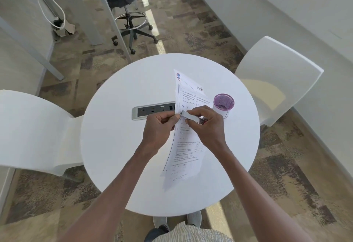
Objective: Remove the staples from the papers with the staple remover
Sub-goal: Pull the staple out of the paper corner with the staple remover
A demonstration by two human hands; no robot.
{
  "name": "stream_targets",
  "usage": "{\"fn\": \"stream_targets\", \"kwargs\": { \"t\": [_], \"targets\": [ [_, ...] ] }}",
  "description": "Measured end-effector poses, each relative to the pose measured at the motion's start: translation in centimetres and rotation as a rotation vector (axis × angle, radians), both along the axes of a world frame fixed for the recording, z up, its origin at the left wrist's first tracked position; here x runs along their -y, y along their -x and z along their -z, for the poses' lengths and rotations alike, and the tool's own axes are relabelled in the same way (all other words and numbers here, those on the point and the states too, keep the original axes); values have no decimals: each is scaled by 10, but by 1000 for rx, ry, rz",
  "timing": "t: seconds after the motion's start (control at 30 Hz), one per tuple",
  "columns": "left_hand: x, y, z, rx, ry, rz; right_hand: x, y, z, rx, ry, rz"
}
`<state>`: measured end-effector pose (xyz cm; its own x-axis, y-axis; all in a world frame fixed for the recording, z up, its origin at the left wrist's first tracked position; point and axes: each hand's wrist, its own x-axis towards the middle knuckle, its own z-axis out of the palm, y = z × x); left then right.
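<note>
A sheaf of printed and handwritten papers (188, 144) is held above the round white table (118, 146), its left edge raised. My left hand (159, 127) pinches that left edge between thumb and curled fingers. My right hand (205, 125) grips a silver metal staple remover (192, 118), whose tip meets the papers right next to my left thumb. The staple itself is too small to make out.
A purple mesh cup (223, 103) stands on the table right of the papers. A grey power and USB strip (150, 111) is set into the tabletop behind my left hand. White chairs (34, 133) (277, 81) flank the table; an office stool (131, 22) stands beyond.
</note>
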<state>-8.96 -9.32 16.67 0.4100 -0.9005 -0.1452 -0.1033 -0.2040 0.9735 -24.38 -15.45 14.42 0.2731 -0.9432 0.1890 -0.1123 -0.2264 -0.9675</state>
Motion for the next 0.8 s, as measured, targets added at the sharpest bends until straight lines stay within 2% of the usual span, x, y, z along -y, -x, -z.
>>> {"fn": "stream_targets", "kwargs": {
  "t": [0.17, 0.33, 0.5, 0.8],
  "targets": [
    [-2, -1, -5, 93, 8, 6, 2, -2, -2, -57, 54, -2],
    [-6, -1, -8, 187, 37, -2, 1, -7, -2, -36, -44, -10],
    [-8, -4, -8, 161, 47, 3, -1, -9, -2, 82, -226, -11],
    [-6, -11, -8, 133, 48, 24, 0, -11, -1, 171, -289, -76]
  ]
}}
